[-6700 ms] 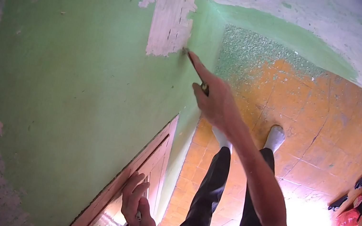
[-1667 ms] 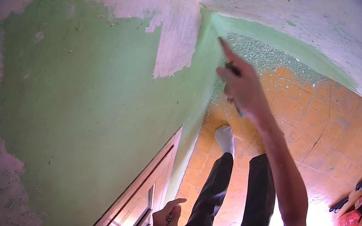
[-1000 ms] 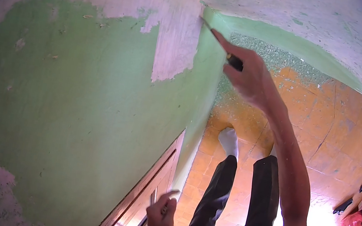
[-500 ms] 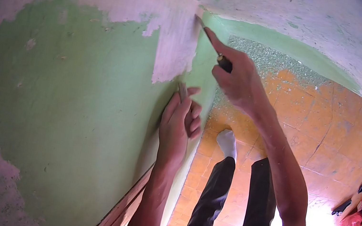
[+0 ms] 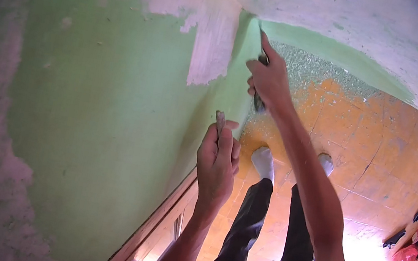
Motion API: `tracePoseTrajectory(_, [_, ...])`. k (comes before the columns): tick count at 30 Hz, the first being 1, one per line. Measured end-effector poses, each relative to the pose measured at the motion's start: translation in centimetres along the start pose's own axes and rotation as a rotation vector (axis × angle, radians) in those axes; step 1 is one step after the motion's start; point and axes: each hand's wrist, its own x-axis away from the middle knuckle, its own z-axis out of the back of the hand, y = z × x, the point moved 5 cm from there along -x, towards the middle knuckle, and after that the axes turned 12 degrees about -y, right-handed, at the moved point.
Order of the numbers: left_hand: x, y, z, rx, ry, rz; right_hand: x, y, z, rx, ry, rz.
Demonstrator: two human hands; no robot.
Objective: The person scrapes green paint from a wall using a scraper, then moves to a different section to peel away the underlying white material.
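Observation:
In my right hand (image 5: 273, 83) is a scraper with a dark handle (image 5: 258, 104), gripped with the index finger stretched along it. Its thin blade (image 5: 262, 30) points up at the green strip near the corner, where the walls meet. My left hand (image 5: 216, 168), lower and to the left, pinches a small flat greyish piece (image 5: 220, 121) between thumb and fingers, close to the wall. Green paint (image 5: 110, 85) covers much of the left wall. Beside the corner, a pale stripped patch (image 5: 212, 47) has a ragged lower edge.
Paint flakes (image 5: 314, 71) lie thick on the orange tiled floor (image 5: 354, 133) along the far wall. Below my hands are my feet in light socks (image 5: 263, 162). A wooden frame (image 5: 147, 226) runs along the lower left. A red plastic bag (image 5: 406, 259) is at the right.
The scraper has moved right, from the pale patch's edge to the green strip by the corner. My left hand has shifted right and slightly down, still pinching its piece.

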Motion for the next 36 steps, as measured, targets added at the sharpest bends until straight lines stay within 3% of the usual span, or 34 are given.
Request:
tracePoseTrajectory(3, [0.3, -0.4, 0.8, -0.184, 0.016, -0.006, 3.6, 1.2, -0.4, 0.342, -0.052, 0.036])
tracePoseTrajectory(7, [-0.4, -2.5, 1.6, -0.109, 0.012, 0.002, 10.0, 3.3, 0.5, 0.580, -0.115, 0.054])
tracePoseTrajectory(8, [-0.5, -3.4, 1.2, 0.000, -0.113, 0.086, 12.1, 3.5, 0.9, 0.613, -0.121, -0.003])
tracePoseTrajectory(9, [-0.4, -4.3, 0.6, 0.105, -0.238, 0.170, 13.8, 4.6, 0.9, 0.680, -0.171, 0.098])
tracePoseTrajectory(10, [-0.4, -5.1, 0.7, 0.106, -0.241, 0.170, 15.3, 5.3, 0.7, 0.747, -0.225, 0.199])
tracePoseTrajectory(11, [-0.1, -6.4, 0.1, 0.172, -0.337, 0.244, 16.9, 5.8, 1.0, 0.748, -0.226, 0.200])
tracePoseTrajectory(12, [0.4, -7.3, -0.8, 0.237, -0.436, 0.320, 18.2, 6.9, 1.0, 0.617, -0.339, 0.021])
tracePoseTrajectory(13, [1.4, -6.3, -2.0, 0.322, -0.299, 0.355, 19.5, 7.9, 1.1, 0.480, -0.446, -0.159])
tracePoseTrajectory(14, [1.9, -7.9, -1.7, 0.322, -0.303, 0.355, 20.3, 7.9, 1.8, 0.481, -0.442, -0.159])
tracePoseTrajectory(16, [2.5, -10.4, -0.9, 0.293, -0.353, 0.284, 21.6, 8.3, 3.1, 0.153, -0.418, -0.270])
tracePoseTrajectory(17, [2.9, -10.8, -0.5, 0.166, -0.215, 0.290, 22.1, 8.6, 3.0, 0.156, -0.421, -0.270])
tracePoseTrajectory(18, [3.2, -11.0, -0.9, 0.172, -0.215, 0.286, 22.3, 8.6, 3.4, 0.276, -0.320, -0.176])
tracePoseTrajectory(20, [3.5, -9.4, -2.1, -0.113, -0.217, 0.109, 22.6, 8.0, 3.3, 0.394, -0.213, -0.085])
tracePoseTrajectory(23, [3.2, -6.3, -4.4, -0.163, -0.158, 0.037, 21.6, 7.4, 3.0, 0.393, 0.079, -0.046])
tracePoseTrajectory(27, [0.6, -4.6, -3.7, -0.219, -0.105, -0.064, 18.1, 5.5, 2.1, 0.461, 0.105, 0.116])
tracePoseTrajectory(30, [-1.3, -2.5, -2.2, -0.242, -0.073, -0.145, 14.6, 3.7, 1.9, 0.364, -0.052, 0.156])
tracePoseTrajectory(32, [-1.1, 1.5, -1.2, -0.656, 0.048, -0.285, 11.2, 2.1, 2.3, 0.336, -0.061, 0.133])
tracePoseTrajectory(33, [-1.1, 2.4, -0.4, -0.659, 0.051, -0.284, 8.9, 0.6, 2.4, 0.353, -0.029, 0.114])
tracePoseTrajectory(36, [-0.7, 3.2, 0.4, -0.732, 0.027, -0.255, 1.7, -2.9, 1.0, 0.370, 0.083, 0.408])
